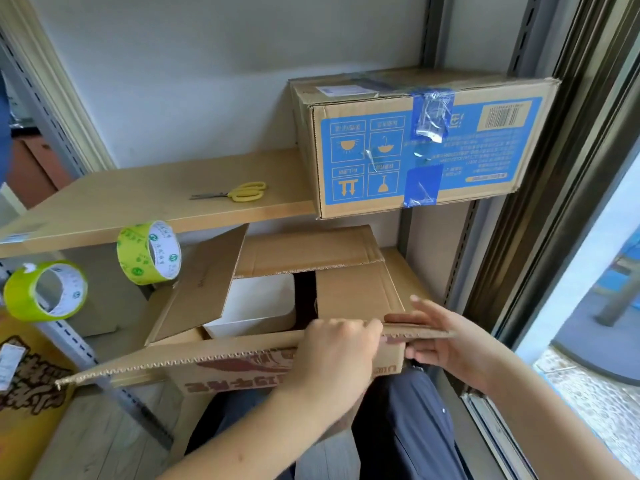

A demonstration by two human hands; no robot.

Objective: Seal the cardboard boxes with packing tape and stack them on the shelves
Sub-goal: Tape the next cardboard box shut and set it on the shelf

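An open cardboard box [356, 292] rests on the lower shelf in front of me, its flaps spread, with a white container [256, 306] inside. My left hand [332, 351] grips the near long flap [180, 360] from above at its edge. My right hand [440, 337] holds the right end of the same flap, thumb on top and fingers underneath. Two rolls of green packing tape hang at the left: one [149, 252] by the shelf edge, the other [45, 291] farther left. A sealed box with blue print and blue tape [426, 140] stands on the upper shelf [138, 199].
Yellow-handled scissors [239, 192] lie on the upper shelf. Metal shelf uprights [433, 29] run along the wall behind. A window frame [540, 209] is close on the right. Another printed cardboard box [27, 375] sits at the lower left.
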